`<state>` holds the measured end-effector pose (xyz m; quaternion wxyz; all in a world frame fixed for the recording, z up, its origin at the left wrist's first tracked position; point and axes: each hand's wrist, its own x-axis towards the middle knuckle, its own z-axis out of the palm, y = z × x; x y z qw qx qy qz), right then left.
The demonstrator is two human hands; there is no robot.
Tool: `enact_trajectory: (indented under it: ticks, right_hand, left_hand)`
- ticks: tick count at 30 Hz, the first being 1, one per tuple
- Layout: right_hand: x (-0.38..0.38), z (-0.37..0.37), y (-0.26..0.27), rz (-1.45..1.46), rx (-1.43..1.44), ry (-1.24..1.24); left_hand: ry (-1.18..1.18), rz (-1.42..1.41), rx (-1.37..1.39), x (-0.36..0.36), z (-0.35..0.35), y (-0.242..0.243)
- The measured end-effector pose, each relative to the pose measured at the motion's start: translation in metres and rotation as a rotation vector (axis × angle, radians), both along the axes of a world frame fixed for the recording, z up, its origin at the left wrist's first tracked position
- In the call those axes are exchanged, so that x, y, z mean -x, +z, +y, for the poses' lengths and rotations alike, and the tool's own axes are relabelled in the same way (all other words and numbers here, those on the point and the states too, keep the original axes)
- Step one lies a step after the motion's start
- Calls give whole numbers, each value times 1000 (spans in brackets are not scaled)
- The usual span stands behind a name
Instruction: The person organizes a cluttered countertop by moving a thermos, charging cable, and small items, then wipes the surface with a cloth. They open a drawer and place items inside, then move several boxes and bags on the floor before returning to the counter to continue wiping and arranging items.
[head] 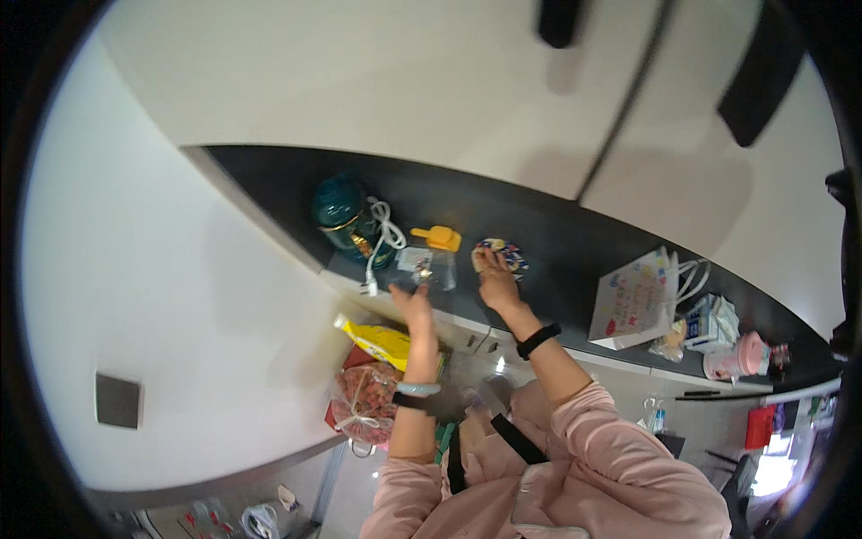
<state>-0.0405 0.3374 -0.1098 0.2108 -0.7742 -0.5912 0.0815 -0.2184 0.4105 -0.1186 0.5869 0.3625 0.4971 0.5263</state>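
Observation:
My right hand [498,284] rests with its fingers over a bunched patterned cloth [513,252] on the dark countertop [431,182]. Its underside is hidden. To the left, my left hand [412,308] is at the counter's front edge, thumb and fingers apart, holding nothing that I can see. Just beyond its fingertips lie small clear plastic packets [441,269] with blurred contents. A yellow scoop-like plastic piece [439,238] sits behind them. Further left stands a dark green electric appliance [347,219] with gold trim, its white cord and plug [385,232] beside it.
Right along the counter are a white paper bag [633,296], a blue-and-white packet [710,323] and a pink lidded cup [734,357]. Cabinet doors [404,81] overhang the back. Below my left arm are a yellow packet [377,342] and a tied clear bag of reddish contents [366,397].

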Motion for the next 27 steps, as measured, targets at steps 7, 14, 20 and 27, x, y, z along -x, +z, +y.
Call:
enact_trajectory:
  ticks: [7,14,20,27]
  right_hand:
    - [-27,-141,8,-263,108,-250]
    - [-16,-202,-2,38,-220,-306]
    - [-17,-226,-11,385,-305,-281]
    - [-19,-270,34,227,-143,-83]
  left_hand:
    - [-415,74,-371,-56,-97,84]
    - [-1010,507,-938,-183,-239,166]
    - [-1248,1063,-995,-196,-240,150]
    - [-1016,1039,-1158,-136,-234,148]
